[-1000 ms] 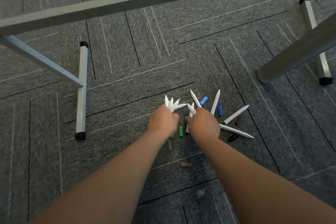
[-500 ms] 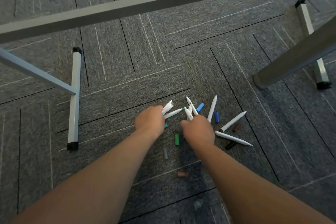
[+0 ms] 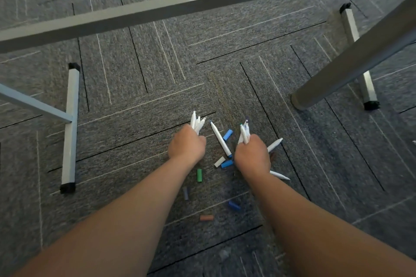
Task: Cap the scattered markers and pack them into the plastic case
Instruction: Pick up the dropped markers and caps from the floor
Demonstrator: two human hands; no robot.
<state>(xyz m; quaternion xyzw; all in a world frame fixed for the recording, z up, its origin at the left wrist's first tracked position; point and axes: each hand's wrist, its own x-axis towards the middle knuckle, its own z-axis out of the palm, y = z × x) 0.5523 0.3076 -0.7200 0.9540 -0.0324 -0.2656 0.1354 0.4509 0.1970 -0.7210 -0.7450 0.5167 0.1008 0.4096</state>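
White markers [image 3: 196, 122] bunch in the clenched fingers [image 3: 202, 141] of left hand [image 3: 185, 145] and right hand [image 3: 252, 157].

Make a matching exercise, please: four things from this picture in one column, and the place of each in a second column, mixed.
Things: 1 green cap; 2 brown cap; 3 blue-tipped marker; 4 round metal leg.
Places: a between left hand and right hand; b far right, beyond both hands; c beside the left wrist; d lowest, between the forearms.
Pairs: 1-c; 2-d; 3-a; 4-b.
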